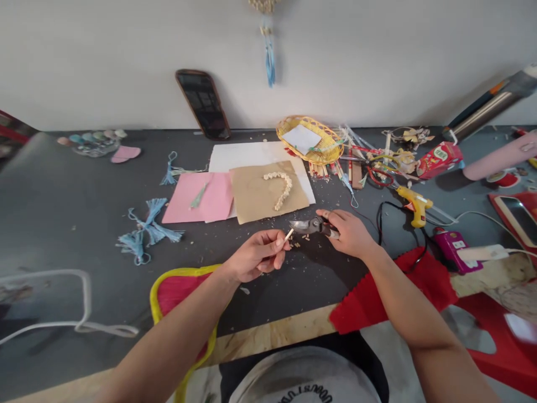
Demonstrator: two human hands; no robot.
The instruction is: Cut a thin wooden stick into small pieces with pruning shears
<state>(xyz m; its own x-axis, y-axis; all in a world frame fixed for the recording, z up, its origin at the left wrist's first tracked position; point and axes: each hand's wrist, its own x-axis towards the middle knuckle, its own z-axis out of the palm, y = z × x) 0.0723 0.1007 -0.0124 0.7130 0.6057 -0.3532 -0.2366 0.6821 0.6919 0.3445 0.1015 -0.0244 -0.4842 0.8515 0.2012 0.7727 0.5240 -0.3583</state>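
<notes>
My left hand [262, 253] pinches a thin pale stick [289, 235], its free end pointing up and to the right. Pruning shears [312, 225] are gripped in my right hand [348, 232], and their blades meet the tip of the stick. Small cut pieces [298, 243] lie on the dark table just below the blades. Behind my hands, a curved row of pale beads or bits [285, 187] rests on a brown sheet [251, 196]. A pink sheet [180, 204] beside it bears a small green tassel [199, 196].
Blue tassels [146, 229] lie at left. A phone [203, 103] leans on the wall near a yellow basket [335, 146]. To the right are a yellow glue gun [415, 204], scissors [380, 176], a red box [440, 159], a purple device [455, 249] and red cloth [419, 285].
</notes>
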